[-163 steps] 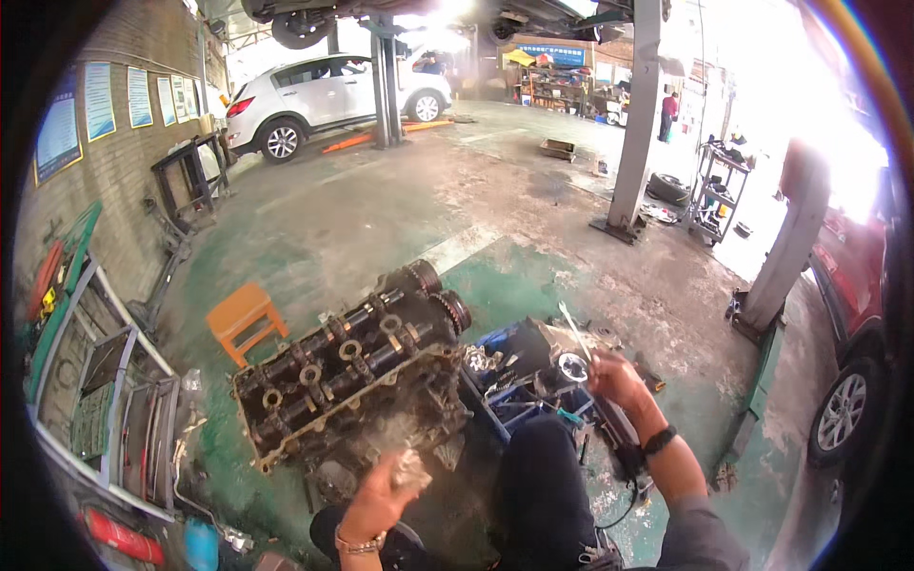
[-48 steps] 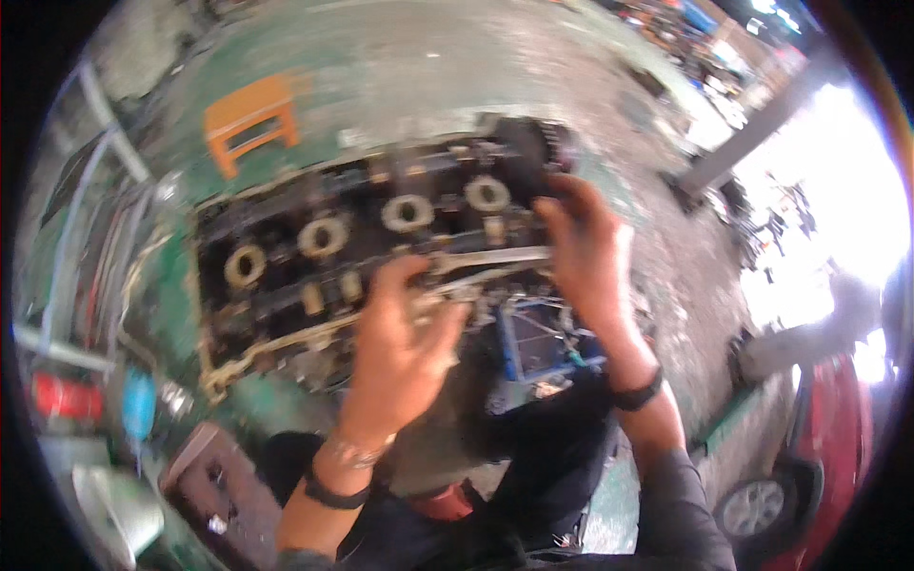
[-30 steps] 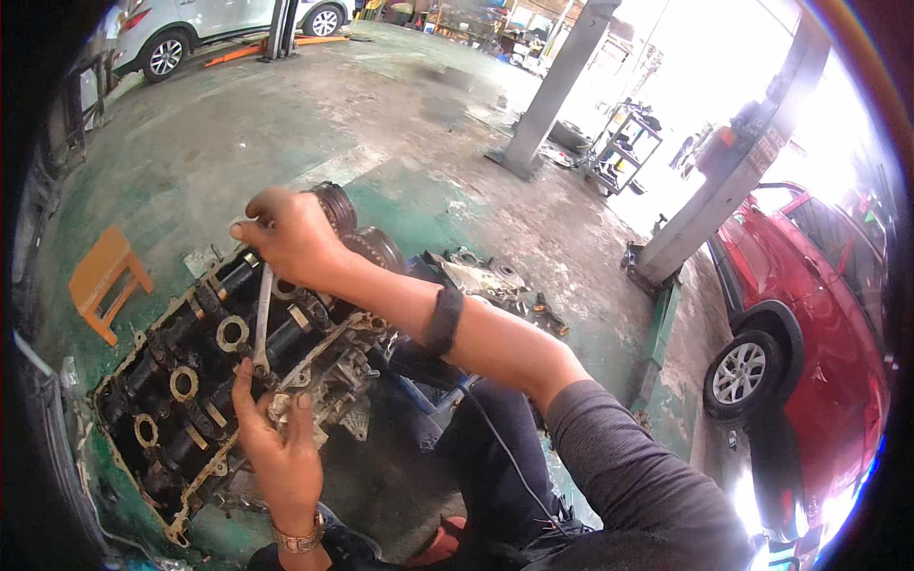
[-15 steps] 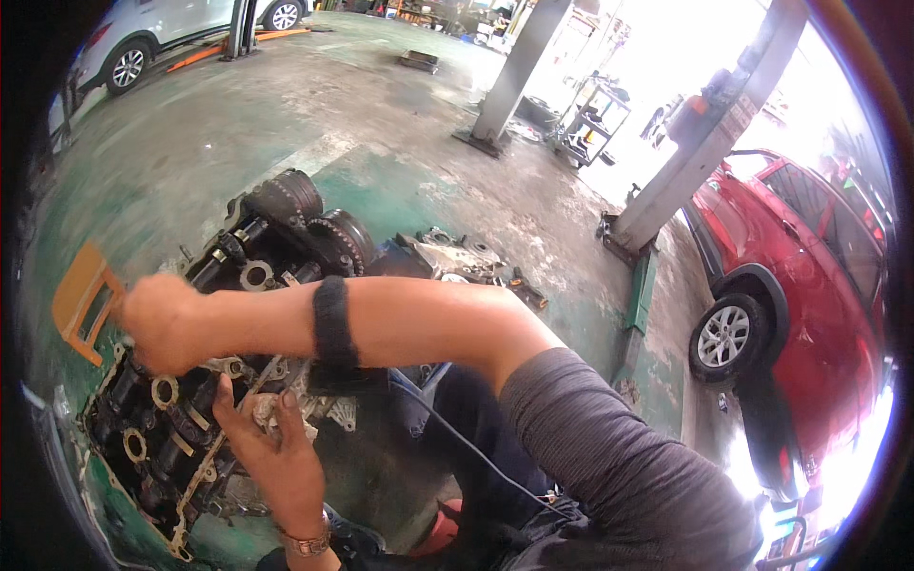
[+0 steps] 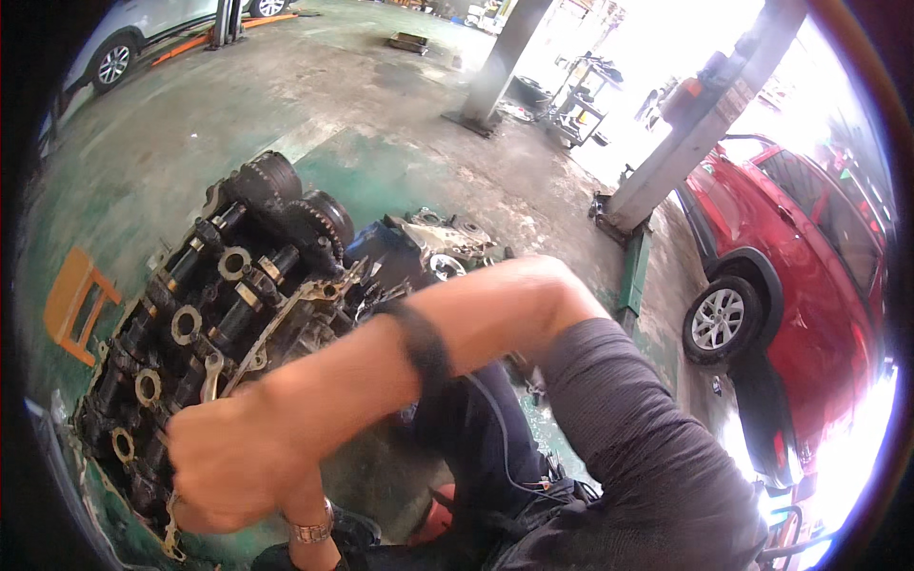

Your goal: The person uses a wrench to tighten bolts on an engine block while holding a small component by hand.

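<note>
A cylinder head with camshafts and gears (image 5: 186, 325) lies on the left. My right forearm, with a black band on it, crosses from the right. My right hand (image 5: 224, 462) is closed in a fist over the cylinder head's near edge; whatever it may hold is hidden. My left hand (image 5: 303, 493), with a metal watch at the wrist, reaches up from below. Its fingers are covered by my right hand. A shiny metal piece (image 5: 211, 378) shows on the engine just beyond my right hand; I cannot tell what it is.
A small wooden stool (image 5: 78, 303) stands left of the engine. More engine parts (image 5: 447, 243) lie beyond my forearm. Lift posts (image 5: 700, 133) rise farther off. A red car (image 5: 795, 257) stands at right, a silver car (image 5: 152, 38) at far left.
My right hand has come nearer and down from the engine's left side, and now covers my left hand's fingers. The whitish thing seen by the left fingers is now hidden. The view has shifted slightly.
</note>
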`<act>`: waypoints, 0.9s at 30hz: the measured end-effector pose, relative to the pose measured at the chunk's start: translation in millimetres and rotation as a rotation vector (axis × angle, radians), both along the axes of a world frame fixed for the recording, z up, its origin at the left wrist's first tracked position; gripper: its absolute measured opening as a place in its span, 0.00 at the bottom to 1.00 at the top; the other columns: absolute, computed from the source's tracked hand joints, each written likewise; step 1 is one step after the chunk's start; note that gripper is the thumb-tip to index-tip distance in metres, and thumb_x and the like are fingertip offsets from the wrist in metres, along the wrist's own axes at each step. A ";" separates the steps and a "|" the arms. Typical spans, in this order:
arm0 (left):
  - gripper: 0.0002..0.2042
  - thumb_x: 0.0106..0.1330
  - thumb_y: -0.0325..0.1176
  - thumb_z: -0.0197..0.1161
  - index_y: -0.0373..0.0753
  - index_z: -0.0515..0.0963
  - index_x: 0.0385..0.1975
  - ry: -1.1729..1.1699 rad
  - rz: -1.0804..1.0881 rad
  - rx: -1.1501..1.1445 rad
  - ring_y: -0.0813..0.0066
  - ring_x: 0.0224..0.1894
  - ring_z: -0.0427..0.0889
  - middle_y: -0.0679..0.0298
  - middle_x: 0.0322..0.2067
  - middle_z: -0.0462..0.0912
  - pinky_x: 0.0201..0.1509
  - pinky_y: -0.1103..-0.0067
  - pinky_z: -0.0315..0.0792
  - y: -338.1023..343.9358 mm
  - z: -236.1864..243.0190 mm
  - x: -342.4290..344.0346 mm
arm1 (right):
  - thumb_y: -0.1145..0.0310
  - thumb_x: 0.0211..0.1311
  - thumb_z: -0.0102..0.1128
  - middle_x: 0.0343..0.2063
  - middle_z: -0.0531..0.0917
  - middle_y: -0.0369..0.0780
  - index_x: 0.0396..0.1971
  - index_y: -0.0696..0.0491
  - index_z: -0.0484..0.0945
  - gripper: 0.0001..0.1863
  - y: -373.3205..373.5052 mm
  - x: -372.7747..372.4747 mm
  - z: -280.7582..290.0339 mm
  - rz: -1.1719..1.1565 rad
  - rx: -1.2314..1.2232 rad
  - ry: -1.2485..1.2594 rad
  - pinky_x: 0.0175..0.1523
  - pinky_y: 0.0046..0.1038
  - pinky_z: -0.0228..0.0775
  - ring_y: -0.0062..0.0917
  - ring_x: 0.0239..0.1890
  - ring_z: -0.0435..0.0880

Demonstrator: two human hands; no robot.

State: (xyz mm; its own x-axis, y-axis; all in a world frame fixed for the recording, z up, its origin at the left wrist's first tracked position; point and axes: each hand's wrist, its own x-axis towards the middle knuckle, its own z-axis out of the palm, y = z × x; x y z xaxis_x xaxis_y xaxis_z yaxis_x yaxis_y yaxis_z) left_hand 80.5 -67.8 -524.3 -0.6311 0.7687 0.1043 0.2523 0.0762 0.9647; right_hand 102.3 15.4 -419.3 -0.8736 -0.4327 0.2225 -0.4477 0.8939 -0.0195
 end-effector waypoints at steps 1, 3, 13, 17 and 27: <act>0.30 0.69 0.31 0.56 0.39 0.55 0.70 -0.015 -0.004 0.035 0.66 0.49 0.76 0.57 0.50 0.74 0.52 0.71 0.72 0.7 0.0 1.0 | 0.58 0.49 0.64 0.19 0.81 0.39 0.23 0.55 0.75 0.15 -0.7 14.9 1.2 0.002 -0.019 -0.028 0.25 0.34 0.73 0.37 0.26 0.85; 0.30 0.69 0.30 0.57 0.40 0.55 0.70 -0.044 -0.010 0.086 0.68 0.47 0.75 0.58 0.49 0.74 0.51 0.72 0.72 1.6 0.2 1.4 | 0.58 0.50 0.63 0.19 0.80 0.40 0.23 0.56 0.73 0.16 1.5 32.7 -0.7 0.038 -0.096 0.009 0.24 0.32 0.73 0.36 0.25 0.85; 0.32 0.69 0.26 0.59 0.35 0.54 0.72 0.092 0.066 0.096 0.78 0.42 0.75 0.64 0.40 0.76 0.48 0.79 0.73 10.7 5.3 -5.0 | 0.80 0.53 0.59 0.34 0.83 0.42 0.35 0.56 0.77 0.09 68.9 113.8 -8.7 -0.223 -0.776 0.142 0.38 0.32 0.77 0.34 0.35 0.84; 0.31 0.68 0.23 0.58 0.33 0.55 0.70 -0.164 0.063 0.307 0.78 0.38 0.77 0.64 0.37 0.78 0.46 0.80 0.74 15.9 4.0 -1.4 | 0.80 0.64 0.55 0.38 0.84 0.38 0.37 0.58 0.75 0.04 79.6 100.4 10.3 -0.600 -1.359 -0.036 0.36 0.22 0.77 0.20 0.32 0.83; 0.22 0.68 0.21 0.58 0.35 0.61 0.60 -0.314 0.054 0.462 0.84 0.35 0.74 0.64 0.37 0.78 0.39 0.85 0.71 15.5 11.4 0.0 | 0.70 0.64 0.60 0.34 0.83 0.39 0.51 0.62 0.72 0.18 114.5 -6.3 23.4 -0.776 -1.393 0.084 0.34 0.20 0.73 0.16 0.29 0.77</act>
